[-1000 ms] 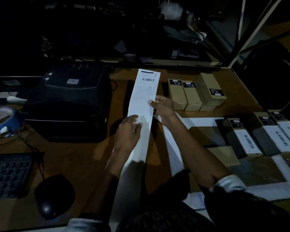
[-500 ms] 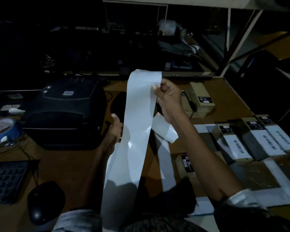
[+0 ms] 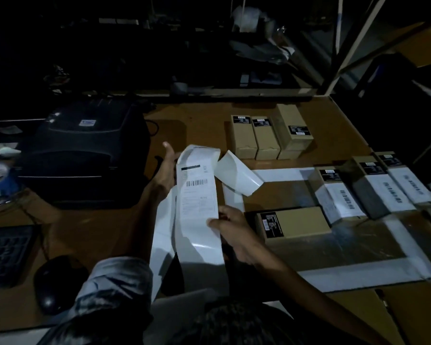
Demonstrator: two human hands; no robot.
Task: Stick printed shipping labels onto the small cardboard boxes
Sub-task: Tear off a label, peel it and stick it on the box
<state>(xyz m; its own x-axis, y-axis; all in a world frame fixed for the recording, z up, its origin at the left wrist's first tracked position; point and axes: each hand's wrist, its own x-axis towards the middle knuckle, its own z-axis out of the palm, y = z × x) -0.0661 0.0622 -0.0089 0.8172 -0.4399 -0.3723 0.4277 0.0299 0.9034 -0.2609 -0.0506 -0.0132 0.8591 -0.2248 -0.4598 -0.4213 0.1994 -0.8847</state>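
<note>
The right hand (image 3: 230,230) is pinching the lower edge of the printed label (image 3: 198,195), held above the desk's (image 3: 204,123) middle; the left hand (image 3: 166,168), fingers fairly straight, is supporting the strip behind. One box (image 3: 294,224) is lying just right; three boxes (image 3: 266,135) are standing farther back.

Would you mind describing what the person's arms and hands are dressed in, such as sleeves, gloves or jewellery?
The left hand and right hand are bare: no gloves, and no rings or watch that the dim light lets me see. The forearms are uncovered. A pale grey, crumpled sleeve is pushed up to the left elbow; the right sleeve is out of view.
</note>
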